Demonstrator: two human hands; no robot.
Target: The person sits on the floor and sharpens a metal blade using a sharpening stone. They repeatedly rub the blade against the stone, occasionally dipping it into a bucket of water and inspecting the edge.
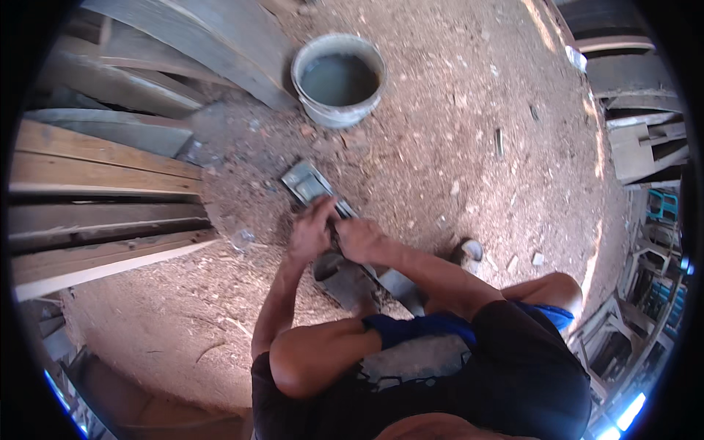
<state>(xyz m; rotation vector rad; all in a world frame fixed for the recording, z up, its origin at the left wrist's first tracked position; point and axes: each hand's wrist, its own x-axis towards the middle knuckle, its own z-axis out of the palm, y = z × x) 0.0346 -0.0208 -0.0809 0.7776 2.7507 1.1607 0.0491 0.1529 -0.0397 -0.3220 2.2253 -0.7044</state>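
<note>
Low in front of me, both hands meet over a grey, flat rectangular block (299,181) on the ground. A long, narrow, dark blade-like piece (342,209) lies slantwise along it, its exact kind partly hidden by my fingers. My left hand (312,229) is closed, with its fingers pressed on the piece near the block. Just to its right, my right hand (361,240) is wrapped round the same piece. Beyond the block stands a whitish bucket (341,117) holding murky grey liquid.
Sawn wooden planks (110,172) reach in from the left, with wide boards (205,37) at the far left. A small round container (470,251) sits right of my hands. Wood shavings and scraps cover the dirt floor (455,147). Stacked timber (634,150) lines the right.
</note>
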